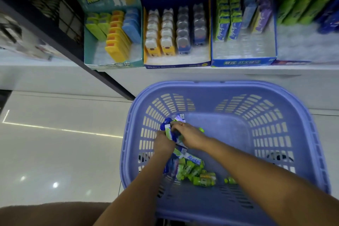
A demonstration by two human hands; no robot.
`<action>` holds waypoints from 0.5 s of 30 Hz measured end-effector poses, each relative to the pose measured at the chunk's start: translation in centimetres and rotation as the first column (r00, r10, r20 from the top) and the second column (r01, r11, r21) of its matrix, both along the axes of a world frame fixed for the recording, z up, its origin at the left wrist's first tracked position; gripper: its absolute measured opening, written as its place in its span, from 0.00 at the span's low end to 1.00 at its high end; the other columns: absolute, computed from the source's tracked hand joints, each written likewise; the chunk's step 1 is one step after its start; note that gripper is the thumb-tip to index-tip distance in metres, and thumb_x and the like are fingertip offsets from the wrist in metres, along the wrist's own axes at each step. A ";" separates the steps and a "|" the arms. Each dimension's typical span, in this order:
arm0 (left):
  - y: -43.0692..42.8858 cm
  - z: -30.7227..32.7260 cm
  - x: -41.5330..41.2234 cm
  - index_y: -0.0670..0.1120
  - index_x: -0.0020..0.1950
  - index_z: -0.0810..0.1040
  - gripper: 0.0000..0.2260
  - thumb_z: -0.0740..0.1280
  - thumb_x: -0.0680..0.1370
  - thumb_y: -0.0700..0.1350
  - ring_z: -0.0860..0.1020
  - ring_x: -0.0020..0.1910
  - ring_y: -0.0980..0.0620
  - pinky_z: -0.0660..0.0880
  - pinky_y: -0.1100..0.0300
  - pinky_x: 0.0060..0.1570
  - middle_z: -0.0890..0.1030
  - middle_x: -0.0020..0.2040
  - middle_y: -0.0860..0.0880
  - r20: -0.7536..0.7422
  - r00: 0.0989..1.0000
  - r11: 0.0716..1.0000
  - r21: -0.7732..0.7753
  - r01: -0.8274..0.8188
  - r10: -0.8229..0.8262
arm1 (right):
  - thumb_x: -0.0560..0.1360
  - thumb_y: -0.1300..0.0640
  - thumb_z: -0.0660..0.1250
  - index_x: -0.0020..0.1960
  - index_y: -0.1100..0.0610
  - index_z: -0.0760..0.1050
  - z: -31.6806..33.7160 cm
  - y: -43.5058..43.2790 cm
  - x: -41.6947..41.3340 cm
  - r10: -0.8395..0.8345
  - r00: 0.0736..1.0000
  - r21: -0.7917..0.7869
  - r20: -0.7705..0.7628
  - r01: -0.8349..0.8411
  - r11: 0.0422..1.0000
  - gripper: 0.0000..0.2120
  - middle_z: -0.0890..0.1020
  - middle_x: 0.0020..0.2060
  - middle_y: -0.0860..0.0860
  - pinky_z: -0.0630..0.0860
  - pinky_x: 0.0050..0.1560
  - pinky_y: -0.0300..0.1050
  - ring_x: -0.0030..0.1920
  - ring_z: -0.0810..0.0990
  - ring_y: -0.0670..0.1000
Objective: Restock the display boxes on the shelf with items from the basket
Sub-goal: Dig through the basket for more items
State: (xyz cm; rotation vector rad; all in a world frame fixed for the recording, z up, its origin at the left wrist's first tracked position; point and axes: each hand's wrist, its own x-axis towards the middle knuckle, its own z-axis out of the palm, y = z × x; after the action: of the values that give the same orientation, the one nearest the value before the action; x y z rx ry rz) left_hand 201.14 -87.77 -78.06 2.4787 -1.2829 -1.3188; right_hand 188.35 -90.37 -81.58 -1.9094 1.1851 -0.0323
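A lilac slatted basket (275,134) stands on the floor below the shelf. Both my hands reach into its left side. My left hand (163,144) and my right hand (187,134) together grip a bundle of small green, blue and purple packs (172,130). More green and blue packs (194,170) lie loose on the basket floor. On the shelf stand several display boxes: a teal box (113,62) with yellow, green and blue items, a navy box (176,63) with animal-shaped items, and a blue box (242,61) with green and purple packs whose front half is bare.
A fourth display box (308,42) with green bottles stands at the far right of the shelf. A dark shelf upright (77,55) runs diagonally to the left of the boxes. Glossy white floor (64,152) spreads left of the basket.
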 end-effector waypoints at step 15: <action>0.3 -0.5 0.0 0.44 0.34 0.65 0.15 0.69 0.75 0.44 0.76 0.36 0.50 0.72 0.58 0.41 0.70 0.32 0.49 0.097 0.985 0.962 0.248 0.114 -0.141 | 0.72 0.62 0.66 0.59 0.56 0.73 0.8 -0.3 -0.8 0.037 0.992 -0.009 -0.125 -0.038 0.999 0.15 0.73 0.56 0.55 0.73 0.50 0.46 0.53 0.74 0.57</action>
State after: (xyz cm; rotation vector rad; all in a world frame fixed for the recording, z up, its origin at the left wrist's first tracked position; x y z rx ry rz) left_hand 201.14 -87.50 -78.56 2.7103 -1.4057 -1.4630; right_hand 187.53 -90.71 -80.77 -1.9672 1.2337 0.1017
